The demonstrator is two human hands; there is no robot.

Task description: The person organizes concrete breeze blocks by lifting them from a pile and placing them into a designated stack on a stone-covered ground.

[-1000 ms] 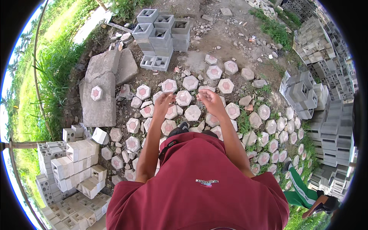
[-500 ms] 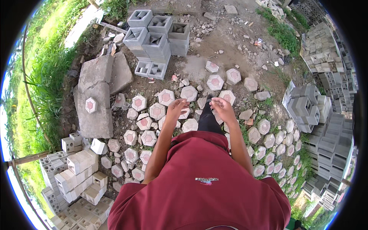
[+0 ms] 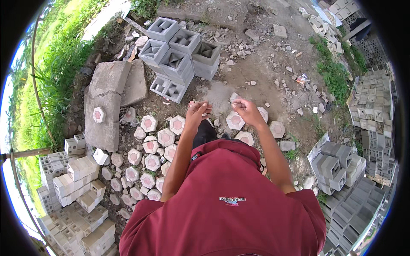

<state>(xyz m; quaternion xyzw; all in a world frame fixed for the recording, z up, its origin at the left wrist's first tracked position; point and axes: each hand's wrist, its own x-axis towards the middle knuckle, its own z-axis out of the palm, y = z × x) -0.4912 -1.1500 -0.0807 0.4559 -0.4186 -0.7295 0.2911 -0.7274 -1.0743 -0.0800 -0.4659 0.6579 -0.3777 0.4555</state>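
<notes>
Head view: both hands [image 3: 197, 112] [image 3: 247, 111] have lifted off the hexagonal pavers [image 3: 235, 120]

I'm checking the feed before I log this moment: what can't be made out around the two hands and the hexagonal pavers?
- Head view: whether the left hand or right hand pinches anything; fingers curl and are too small to tell.
- Head view: the ground and hexagonal pavers near the feet, hidden by the red shirt.
- Head view: stacked grey blocks at the right, bent and cut off at the fisheye rim.
</notes>
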